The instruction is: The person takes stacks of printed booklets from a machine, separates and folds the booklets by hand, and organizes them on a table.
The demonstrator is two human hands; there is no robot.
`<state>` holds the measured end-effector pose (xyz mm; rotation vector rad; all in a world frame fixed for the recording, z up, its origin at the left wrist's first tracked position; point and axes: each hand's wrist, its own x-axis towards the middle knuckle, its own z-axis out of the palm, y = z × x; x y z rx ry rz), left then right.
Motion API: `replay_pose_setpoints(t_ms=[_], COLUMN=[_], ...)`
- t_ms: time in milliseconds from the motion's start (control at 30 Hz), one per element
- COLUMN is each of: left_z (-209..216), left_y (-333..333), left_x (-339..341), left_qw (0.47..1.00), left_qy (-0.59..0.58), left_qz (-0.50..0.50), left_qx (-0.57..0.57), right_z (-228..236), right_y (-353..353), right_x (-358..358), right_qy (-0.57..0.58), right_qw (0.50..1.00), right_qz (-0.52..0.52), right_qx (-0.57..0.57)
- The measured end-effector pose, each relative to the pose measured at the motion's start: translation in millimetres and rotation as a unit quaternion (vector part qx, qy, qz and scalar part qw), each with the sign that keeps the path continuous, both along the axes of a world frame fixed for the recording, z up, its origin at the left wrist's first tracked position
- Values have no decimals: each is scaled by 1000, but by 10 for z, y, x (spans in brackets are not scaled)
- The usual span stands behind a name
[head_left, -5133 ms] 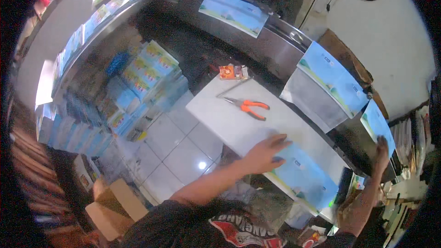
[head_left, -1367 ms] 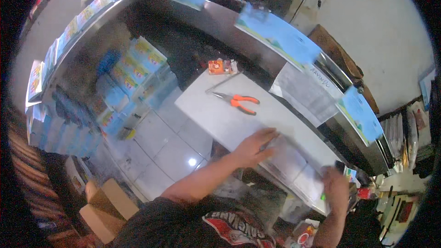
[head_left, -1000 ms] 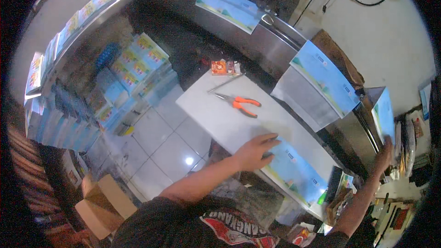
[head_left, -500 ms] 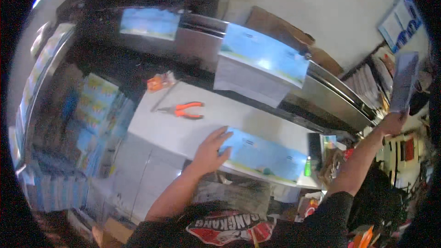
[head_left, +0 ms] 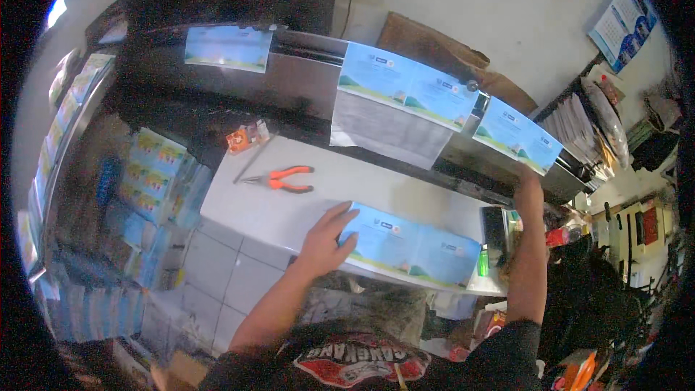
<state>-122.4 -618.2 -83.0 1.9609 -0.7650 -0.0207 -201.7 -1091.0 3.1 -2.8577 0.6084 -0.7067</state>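
Observation:
A blue printed sheet (head_left: pixel 384 242) with a green landscape strip lies near the front edge of the white table (head_left: pixel 289 206). My left hand (head_left: pixel 324 240) rests on its left end, fingers and thumb spread apart. Over at the right, my right hand (head_left: pixel 530 179) grips the lower edge of a smaller blue printed sheet (head_left: pixel 517 136), which lies against the dark rail; its fingertips are mostly hidden by the sheet. Left of that, a larger printed sheet (head_left: pixel 405 87) lies over the rail above a pale blank sheet (head_left: pixel 387 130).
Orange-handled pliers (head_left: pixel 289 178) and a thin rod (head_left: pixel 253 159) lie on the table beside a small orange packet (head_left: pixel 242 136). A green lighter (head_left: pixel 483 262) and a dark phone-like object (head_left: pixel 495 228) sit at its right end. Another blue sheet (head_left: pixel 228 47) hangs further left; stacked prints (head_left: pixel 152 174) stand left.
My right hand has swung inward from the far right, bringing its raised sheet down against the rail, printed side showing. My left hand stays on the table sheet. The view has shifted slightly.

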Motion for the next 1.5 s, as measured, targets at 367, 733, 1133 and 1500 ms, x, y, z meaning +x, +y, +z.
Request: replay_pose_setpoints(t_ms=[367,733,1133,1500], left_z=[-33,-115,-205,-112], left_y=[32,113,85,126], left_x=[-23,49,78,67], left_qw=[999,990,997,996], left_qy=[-16,89,49,64], left_qz=[-27,-48,-51,-43], left_qx=[-18,-93,-37,-41], right_z=[-99,889,400,188], right_y=[2609,1128,-421,1814], right_x=[-805,-135,297,-311], right_qy=[281,239,50,174], right_qw=[922,966,995,964], right_qz=[244,28,-8,200], right_qx=[-106,-89,-90,-17])
